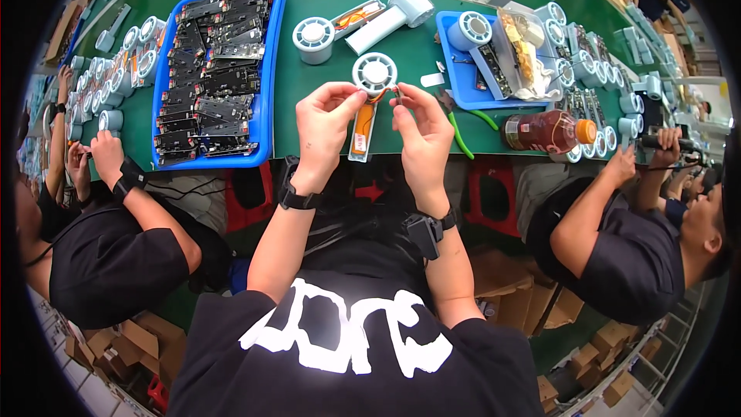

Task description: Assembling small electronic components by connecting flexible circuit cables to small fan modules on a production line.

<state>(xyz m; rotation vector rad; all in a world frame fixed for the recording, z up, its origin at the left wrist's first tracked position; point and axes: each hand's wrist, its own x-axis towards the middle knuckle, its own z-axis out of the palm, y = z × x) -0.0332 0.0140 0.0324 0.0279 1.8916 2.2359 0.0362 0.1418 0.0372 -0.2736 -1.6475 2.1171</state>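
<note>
A person seated at a long green table (324,120) works on a small handheld fan lying open just in front of them, at the table's near edge. The left hand (323,127) pinches thin red wires (384,94) near the fan's round head, thumb and forefinger closed on them. The right hand (421,127) mirrors it from the other side, fingers (403,100) pinched on the same wire ends. The opened fan (369,104) is a white round grille above a slim translucent handle shell with an orange cell showing inside; it rests flat on the table between the two hands.

To do this step well, it seems wise to keep the shell lying flat, hold each wire close to its end so it does not spring away, and avoid tugging where the wires join the head.

To the left lies a blue plastic tray (266,69) filled with dark, flat circuit boards in rows. Farther off sit another white fan head (313,35) and a white cylindrical handle (386,17). To the right are a smaller blue tray (455,77) of parts, green-handled cutters (467,127), and a plastic bottle (546,131) of brown drink lying on its side. Co-workers in black shirts sit on both sides, with rows of glossy white fan parts before them.
</note>
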